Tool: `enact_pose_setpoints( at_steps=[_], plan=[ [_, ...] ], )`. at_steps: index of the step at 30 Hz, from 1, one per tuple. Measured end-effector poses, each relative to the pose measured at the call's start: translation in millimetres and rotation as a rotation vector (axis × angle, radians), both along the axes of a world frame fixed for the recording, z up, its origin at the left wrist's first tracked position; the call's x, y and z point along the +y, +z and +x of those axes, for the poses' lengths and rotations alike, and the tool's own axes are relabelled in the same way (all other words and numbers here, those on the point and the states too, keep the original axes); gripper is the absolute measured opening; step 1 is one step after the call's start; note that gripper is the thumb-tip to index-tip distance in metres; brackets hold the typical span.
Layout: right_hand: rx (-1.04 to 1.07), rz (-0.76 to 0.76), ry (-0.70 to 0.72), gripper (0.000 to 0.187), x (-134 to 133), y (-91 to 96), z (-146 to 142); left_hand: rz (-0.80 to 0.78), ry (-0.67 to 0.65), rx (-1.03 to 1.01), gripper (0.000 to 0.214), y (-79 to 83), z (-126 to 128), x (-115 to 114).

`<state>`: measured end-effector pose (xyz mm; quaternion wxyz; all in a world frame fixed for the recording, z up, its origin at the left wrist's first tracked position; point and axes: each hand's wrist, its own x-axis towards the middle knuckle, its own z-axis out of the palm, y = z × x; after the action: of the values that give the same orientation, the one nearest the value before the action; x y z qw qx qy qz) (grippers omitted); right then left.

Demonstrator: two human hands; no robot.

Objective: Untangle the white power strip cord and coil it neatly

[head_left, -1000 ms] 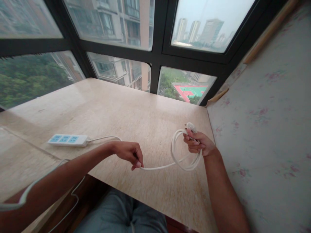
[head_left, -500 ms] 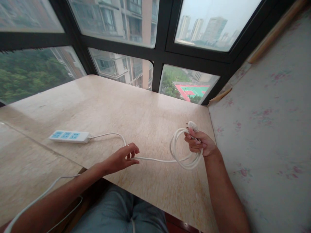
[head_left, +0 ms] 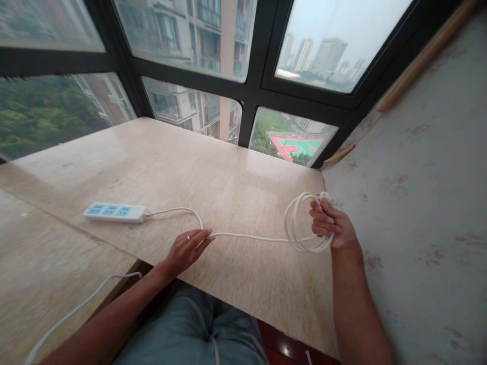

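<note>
A pale stone counter (head_left: 228, 192) fills the middle, running off the picture on the left. The dark-framed window (head_left: 249, 109) spans ten to one o'clock, its upper edge cut off and the towers beyond hazy. The flowered wall (head_left: 418, 213) at three o'clock is cropped on the right. Grey-blue trousers (head_left: 198, 329) at six o'clock are cut by the bottom edge, their upper part tucked under the counter.

The right hand (head_left: 338, 225), between three and four o'clock, has its fingers curled and clamped on a coil (head_left: 287, 225) of white cord (head_left: 251, 236); the hand covers the coil's far side, so the loops are hard to count. The left hand (head_left: 190, 248), between seven and eight, has fingers together, their tips pinching the cord's bend; the thumb is hard to make out. Both forearms leave at the bottom.

The power strip (head_left: 116, 213) lies on the counter between eight and nine, its socket slots too blurred to read. A second cable (head_left: 76, 309) at eight disappears over the counter's edge and is cropped below. The plug (head_left: 326, 196) near three is partly hidden by the right fingers. A small ring (head_left: 188, 237) shows on the left hand.
</note>
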<state>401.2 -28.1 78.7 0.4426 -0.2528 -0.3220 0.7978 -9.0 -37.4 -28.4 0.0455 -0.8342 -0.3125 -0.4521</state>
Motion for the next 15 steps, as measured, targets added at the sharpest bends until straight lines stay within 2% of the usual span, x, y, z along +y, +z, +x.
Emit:
enact_pose_setpoints(
  at_steps=[3,6,9,11,15],
  plan=[
    [-0.07,0.024,-0.106,0.023,-13.2,13.1,4.8,-0.188,-0.044,-0.099,0.017,-8.8,8.5,-1.4],
    [-0.2,0.014,-0.221,0.026,-25.0,28.0,6.2,-0.259,-0.103,-0.174,0.022,-8.9,17.4,-1.9],
    [-0.298,0.012,-0.271,0.026,-35.2,39.3,5.7,-0.255,-0.118,-0.234,0.029,-1.9,23.4,1.9],
    [-0.336,0.011,-0.282,0.026,-41.2,42.6,6.0,-0.264,-0.179,-0.227,0.03,4.8,24.8,8.5],
    [-0.324,-0.032,-0.266,0.024,-51.8,38.7,8.8,-0.388,-0.319,-0.05,0.038,19.7,21.7,29.7]
  ],
)
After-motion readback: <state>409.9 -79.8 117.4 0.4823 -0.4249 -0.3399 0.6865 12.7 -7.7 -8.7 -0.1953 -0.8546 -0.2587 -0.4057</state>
